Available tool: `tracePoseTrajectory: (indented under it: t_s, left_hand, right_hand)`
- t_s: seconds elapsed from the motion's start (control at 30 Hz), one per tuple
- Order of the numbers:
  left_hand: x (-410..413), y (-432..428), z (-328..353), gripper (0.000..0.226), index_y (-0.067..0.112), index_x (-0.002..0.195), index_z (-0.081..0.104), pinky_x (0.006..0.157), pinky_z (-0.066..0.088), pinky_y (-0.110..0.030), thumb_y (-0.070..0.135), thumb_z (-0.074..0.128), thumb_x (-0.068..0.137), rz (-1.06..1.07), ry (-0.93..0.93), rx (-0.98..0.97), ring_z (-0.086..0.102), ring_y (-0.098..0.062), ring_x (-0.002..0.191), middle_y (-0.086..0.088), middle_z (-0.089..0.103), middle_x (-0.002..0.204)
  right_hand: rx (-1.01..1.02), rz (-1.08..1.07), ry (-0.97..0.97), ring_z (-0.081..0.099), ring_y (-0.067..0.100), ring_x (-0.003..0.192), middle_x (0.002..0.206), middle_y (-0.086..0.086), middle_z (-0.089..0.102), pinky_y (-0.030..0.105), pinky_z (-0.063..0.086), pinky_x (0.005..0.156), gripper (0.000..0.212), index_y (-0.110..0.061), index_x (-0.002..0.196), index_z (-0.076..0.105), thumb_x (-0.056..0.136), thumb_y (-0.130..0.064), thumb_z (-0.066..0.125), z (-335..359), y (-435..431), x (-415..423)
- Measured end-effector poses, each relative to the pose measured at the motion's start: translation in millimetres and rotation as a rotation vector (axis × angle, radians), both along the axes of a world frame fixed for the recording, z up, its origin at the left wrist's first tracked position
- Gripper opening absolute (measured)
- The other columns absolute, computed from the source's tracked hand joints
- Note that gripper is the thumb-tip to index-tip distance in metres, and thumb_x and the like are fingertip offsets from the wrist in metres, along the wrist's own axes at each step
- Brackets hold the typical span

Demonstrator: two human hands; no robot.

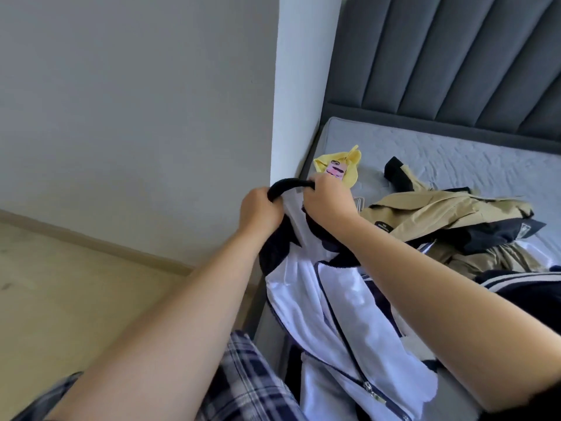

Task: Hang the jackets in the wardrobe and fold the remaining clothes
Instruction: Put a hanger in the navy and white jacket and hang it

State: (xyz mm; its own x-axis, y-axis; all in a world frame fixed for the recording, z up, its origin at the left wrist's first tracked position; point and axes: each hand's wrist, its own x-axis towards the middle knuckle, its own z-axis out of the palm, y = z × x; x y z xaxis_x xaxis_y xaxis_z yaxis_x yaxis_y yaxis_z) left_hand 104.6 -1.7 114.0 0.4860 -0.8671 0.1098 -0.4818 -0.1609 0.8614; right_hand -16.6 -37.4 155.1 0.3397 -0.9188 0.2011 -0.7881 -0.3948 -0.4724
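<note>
Jacket (303,302) of glossy white-navy fabric, gripped by left hand (261,211) and right hand (326,202).

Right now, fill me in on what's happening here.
A person is at the edge of the bed, working at the top of a white and navy jacket. The left hand and right hand each grip an end of a black curved piece, possibly a hanger, at its collar. A tan jacket and a yellow garment lie on the bed, not yet dealt with.
</note>
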Motion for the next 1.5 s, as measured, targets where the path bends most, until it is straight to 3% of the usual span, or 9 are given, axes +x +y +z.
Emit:
tracePoseTrajectory:
  t_s: [0.27, 0.6, 0.73, 0.87, 1.03, 1.17, 1.33, 1.43, 1.5]
  left_hand:
    - [50, 26, 188, 0.016, 0.01, 0.077, 0.064, 0.065, 0.044, -0.031, 0.003, 0.051, 0.082, 0.041, 0.522, -0.294, 0.054, -0.023, 0.071, -0.01, 0.06, 0.077]
    - [114, 82, 416, 0.008, 0.005, 0.083, 0.061, 0.074, 0.048, -0.037, 0.0, 0.055, 0.085, -0.062, 0.352, -0.678, 0.054, -0.027, 0.074, -0.015, 0.058, 0.081]
    - [157, 117, 465, 0.022, 0.018, 0.065, 0.052, 0.052, 0.038, -0.024, 0.007, 0.05, 0.083, 0.176, -0.606, -0.458, 0.053, -0.021, 0.065, 0.001, 0.055, 0.066]
    - [196, 147, 453, 0.019, 0.017, 0.067, 0.044, 0.052, 0.032, -0.024, 0.01, 0.052, 0.082, 0.51, -1.163, 0.07, 0.047, -0.021, 0.062, 0.001, 0.044, 0.067]
    - [222, 156, 420, 0.019, 0.012, 0.063, 0.048, 0.056, 0.038, -0.027, 0.0, 0.05, 0.079, 0.667, -0.953, 0.091, 0.049, -0.024, 0.062, -0.003, 0.048, 0.063]
    - [251, 164, 379, 0.021, 0.003, 0.071, 0.051, 0.037, 0.037, -0.017, 0.002, 0.039, 0.088, 0.451, -0.421, 0.37, 0.05, -0.018, 0.036, -0.012, 0.055, 0.057]
    - [269, 164, 348, 0.018, -0.001, 0.076, 0.054, 0.038, 0.043, -0.022, 0.002, 0.043, 0.09, 0.627, -0.098, -0.047, 0.053, -0.022, 0.038, -0.014, 0.055, 0.041]
    - [272, 170, 318, 0.02, 0.006, 0.077, 0.051, 0.032, 0.034, -0.012, 0.007, 0.039, 0.093, 0.488, -0.086, 0.267, 0.05, -0.012, 0.029, -0.009, 0.058, 0.052]
    - [271, 171, 303, 0.025, 0.006, 0.075, 0.05, 0.031, 0.037, -0.012, 0.004, 0.033, 0.094, 0.47, 0.002, 0.259, 0.053, -0.011, 0.032, -0.007, 0.059, 0.051]
  right_hand:
    - [-0.065, 0.15, -0.477, 0.06, 0.03, 0.057, 0.06, 0.012, 0.061, 0.037, 0.052, 0.055, 0.021, -0.001, 0.08, 0.058, 0.078, -0.005, 0.038, 190, 30, 77]
    - [-0.283, 0.342, -0.951, 0.055, 0.019, 0.04, 0.05, 0.008, 0.06, 0.028, 0.05, 0.043, 0.025, -0.005, 0.081, 0.058, 0.082, -0.005, 0.033, 393, 82, 137]
    - [-0.316, 0.45, -0.831, 0.053, 0.021, 0.038, 0.045, 0.006, 0.056, 0.027, 0.048, 0.042, 0.025, -0.003, 0.08, 0.059, 0.082, 0.0, 0.034, 436, 83, 149]
    - [-0.648, 0.25, 0.05, 0.052, 0.027, 0.065, 0.071, 0.005, 0.052, 0.027, 0.039, 0.052, 0.017, -0.008, 0.088, 0.058, 0.079, 0.0, 0.047, 413, 63, 165]
    - [-0.809, 0.198, 0.008, 0.039, 0.027, 0.056, 0.064, 0.006, 0.046, 0.026, 0.023, 0.045, 0.008, -0.013, 0.084, 0.04, 0.086, -0.009, 0.047, 362, 58, 207]
    - [-0.071, 0.334, 0.275, 0.038, 0.021, 0.044, 0.044, 0.007, 0.046, 0.023, 0.031, 0.042, 0.029, -0.005, 0.059, 0.046, 0.088, -0.005, 0.041, 318, 52, 227]
    - [-0.051, 0.371, -0.33, 0.052, 0.021, 0.035, 0.043, 0.008, 0.058, 0.024, 0.043, 0.039, 0.026, -0.004, 0.067, 0.056, 0.078, 0.003, 0.033, 305, 65, 256]
    - [0.375, 0.419, 0.035, 0.037, 0.014, 0.024, 0.034, 0.004, 0.046, 0.014, 0.029, 0.034, 0.024, -0.004, 0.074, 0.046, 0.094, -0.003, 0.034, 284, 69, 253]
    - [0.452, 0.417, -0.018, 0.043, 0.014, 0.024, 0.035, 0.005, 0.051, 0.015, 0.031, 0.031, 0.022, -0.001, 0.08, 0.048, 0.096, -0.003, 0.033, 272, 67, 247]
